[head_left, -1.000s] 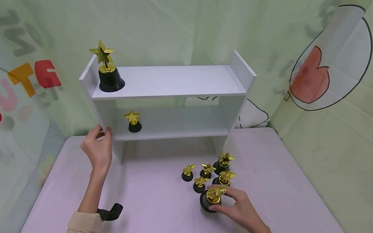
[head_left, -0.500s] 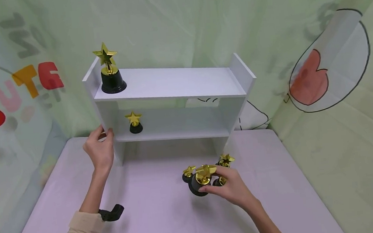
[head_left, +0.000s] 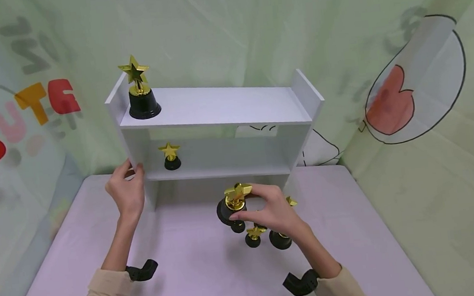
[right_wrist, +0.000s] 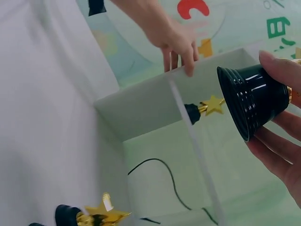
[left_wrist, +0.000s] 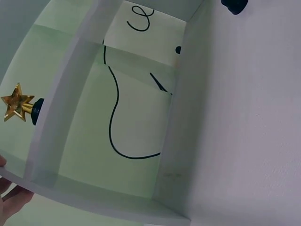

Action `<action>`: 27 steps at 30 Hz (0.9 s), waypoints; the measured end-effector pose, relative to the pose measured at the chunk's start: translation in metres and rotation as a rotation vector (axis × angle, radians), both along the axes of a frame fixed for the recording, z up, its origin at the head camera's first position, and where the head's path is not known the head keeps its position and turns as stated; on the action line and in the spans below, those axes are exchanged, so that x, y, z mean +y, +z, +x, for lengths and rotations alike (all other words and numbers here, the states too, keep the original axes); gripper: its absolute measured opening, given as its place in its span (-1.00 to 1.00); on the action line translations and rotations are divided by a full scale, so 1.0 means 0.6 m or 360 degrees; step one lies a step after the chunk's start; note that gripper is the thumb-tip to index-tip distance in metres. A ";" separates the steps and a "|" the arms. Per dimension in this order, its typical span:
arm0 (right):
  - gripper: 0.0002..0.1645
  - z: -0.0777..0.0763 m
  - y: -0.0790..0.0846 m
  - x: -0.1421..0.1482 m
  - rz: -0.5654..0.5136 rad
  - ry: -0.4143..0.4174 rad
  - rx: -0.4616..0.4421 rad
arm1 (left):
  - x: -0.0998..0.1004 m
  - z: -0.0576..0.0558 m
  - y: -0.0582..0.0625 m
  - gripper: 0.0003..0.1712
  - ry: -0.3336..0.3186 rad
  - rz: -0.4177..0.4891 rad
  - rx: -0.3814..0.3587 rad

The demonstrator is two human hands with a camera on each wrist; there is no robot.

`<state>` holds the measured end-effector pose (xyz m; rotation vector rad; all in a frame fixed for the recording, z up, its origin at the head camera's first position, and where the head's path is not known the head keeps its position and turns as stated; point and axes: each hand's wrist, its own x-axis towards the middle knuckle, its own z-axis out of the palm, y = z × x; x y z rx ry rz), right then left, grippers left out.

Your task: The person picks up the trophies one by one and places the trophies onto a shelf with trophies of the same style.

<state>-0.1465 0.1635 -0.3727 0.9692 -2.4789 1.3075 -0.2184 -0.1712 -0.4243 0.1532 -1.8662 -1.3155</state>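
Observation:
My right hand (head_left: 275,213) holds a large star trophy (head_left: 227,210) by its black base, tilted, in the air in front of the white shelf (head_left: 216,105). In the right wrist view the thumb and fingers are around that trophy's black base (right_wrist: 254,96); its star is mostly out of frame. My left hand (head_left: 127,191) pinches the front edge of the shelf's left side panel between thumb and fingers. One large star trophy (head_left: 143,102) stands at the left of the top board. A small star trophy (head_left: 172,162) stands at the left of the middle board.
Several trophies stand on the pink-white table (head_left: 197,273) below my right hand, partly hidden by it, among them a small star trophy (head_left: 253,237) and a larger black-based trophy (head_left: 281,240). Pale green curtain (head_left: 201,33) hangs behind the shelf.
My right hand has lifted the large trophy off the table and carried it up and leftward, toward the shelf. The left hand keeps its hold on the side panel.

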 end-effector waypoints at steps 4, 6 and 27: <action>-0.50 -0.012 0.027 -0.015 -0.0060 -0.0006 -0.0071 | 0.000 -0.001 0.002 -0.75 -0.0010 0.0001 -0.0008; -0.48 -0.020 0.041 -0.022 -0.0096 -0.0004 -0.0085 | 0.000 -0.002 0.003 -0.74 -0.0006 -0.0004 -0.0009; -0.50 -0.086 0.200 -0.069 -0.0253 0.0064 -0.0057 | 0.001 0.002 0.003 -0.77 0.0036 -0.0010 0.0023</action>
